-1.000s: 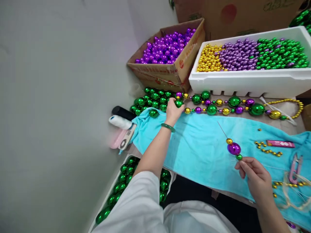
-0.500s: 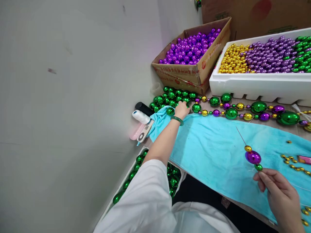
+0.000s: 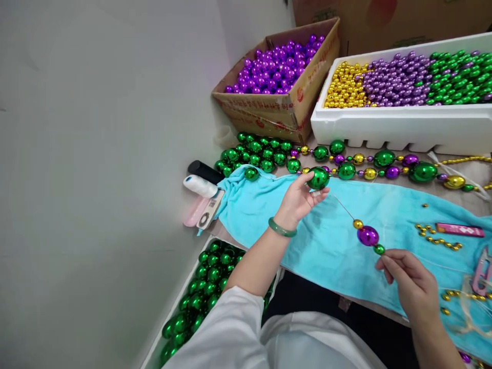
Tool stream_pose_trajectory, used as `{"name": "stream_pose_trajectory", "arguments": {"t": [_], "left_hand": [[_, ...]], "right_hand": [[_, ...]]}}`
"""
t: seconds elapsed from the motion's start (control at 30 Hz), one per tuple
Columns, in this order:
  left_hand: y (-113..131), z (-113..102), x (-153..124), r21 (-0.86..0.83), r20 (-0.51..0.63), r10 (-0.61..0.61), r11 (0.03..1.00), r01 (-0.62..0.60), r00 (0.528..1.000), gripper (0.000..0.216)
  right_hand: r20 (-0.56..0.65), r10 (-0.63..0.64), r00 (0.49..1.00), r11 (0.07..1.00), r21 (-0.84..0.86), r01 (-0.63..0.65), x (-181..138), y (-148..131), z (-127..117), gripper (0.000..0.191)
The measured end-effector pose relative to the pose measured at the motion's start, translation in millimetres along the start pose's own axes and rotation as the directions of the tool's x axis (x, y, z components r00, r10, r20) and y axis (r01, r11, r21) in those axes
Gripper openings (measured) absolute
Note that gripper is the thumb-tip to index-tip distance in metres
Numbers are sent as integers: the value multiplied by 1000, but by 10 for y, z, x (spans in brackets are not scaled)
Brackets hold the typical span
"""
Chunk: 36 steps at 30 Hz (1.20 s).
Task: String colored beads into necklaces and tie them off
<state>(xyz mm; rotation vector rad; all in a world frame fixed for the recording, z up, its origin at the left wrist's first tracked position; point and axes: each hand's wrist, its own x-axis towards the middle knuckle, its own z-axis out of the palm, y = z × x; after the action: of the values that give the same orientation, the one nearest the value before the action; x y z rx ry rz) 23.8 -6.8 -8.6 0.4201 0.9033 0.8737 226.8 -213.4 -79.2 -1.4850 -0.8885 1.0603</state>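
Note:
My left hand [image 3: 298,199] pinches a large shiny green bead [image 3: 318,178] above the turquoise towel [image 3: 326,236], close to the tip of a thin needle. My right hand [image 3: 409,284] pinches the lower end of that needle, which carries a small gold bead [image 3: 358,224], a large purple bead [image 3: 368,236] and a small green bead [image 3: 378,249]. A green bangle is on my left wrist. A pile of loose green beads [image 3: 253,154] lies behind the towel's left end.
Finished bead strands [image 3: 384,166] lie along the towel's far edge. Behind are a cardboard box of purple beads [image 3: 277,77] and a white foam box [image 3: 403,128] of gold, purple and green beads. Thread spools [image 3: 200,179], pink snips [image 3: 482,269], small gold beads [image 3: 434,237], a lower tray of green beads [image 3: 196,292].
My left hand left the green bead pile with one large green bead and carried it back toward the needle tip. The right hand kept hold of the needle with its beads.

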Motion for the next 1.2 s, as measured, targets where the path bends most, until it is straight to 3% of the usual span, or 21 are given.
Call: {"name": "stream_pose_trajectory", "arguments": {"t": [0.1, 0.3, 0.57, 0.67, 0.77, 0.9, 1.2], "left_hand": [[-116, 99, -10, -70, 35, 5, 998, -2, 999, 24], [-239, 161, 1, 26, 84, 19, 999, -21, 996, 30], [-316, 169, 11, 13, 133, 16, 1000, -18, 991, 32], [-308, 149, 25, 64, 124, 70, 995, -78, 990, 30], [-300, 145, 1, 167, 188, 149, 969, -181, 971, 39], [-347, 193, -93, 317, 363, 138, 912, -261, 922, 57], [-413, 333, -329, 401, 474, 122, 851, -338, 872, 53]], "right_hand": [[-54, -20, 998, 1000, 10, 21, -14, -15, -18, 16], [-76, -27, 997, 1000, 5, 27, -20, -37, -112, 15], [-94, 4, 996, 1000, 1, -4, -9, -33, -113, 16], [-105, -13, 994, 998, -59, 7, 2, -67, -146, 17], [-101, -48, 994, 992, -117, 36, 18, -83, -186, 18], [-67, -71, 995, 991, -122, 63, 40, -10, -190, 17], [-15, -42, 999, 996, 83, 44, 115, 260, -158, 13]]}}
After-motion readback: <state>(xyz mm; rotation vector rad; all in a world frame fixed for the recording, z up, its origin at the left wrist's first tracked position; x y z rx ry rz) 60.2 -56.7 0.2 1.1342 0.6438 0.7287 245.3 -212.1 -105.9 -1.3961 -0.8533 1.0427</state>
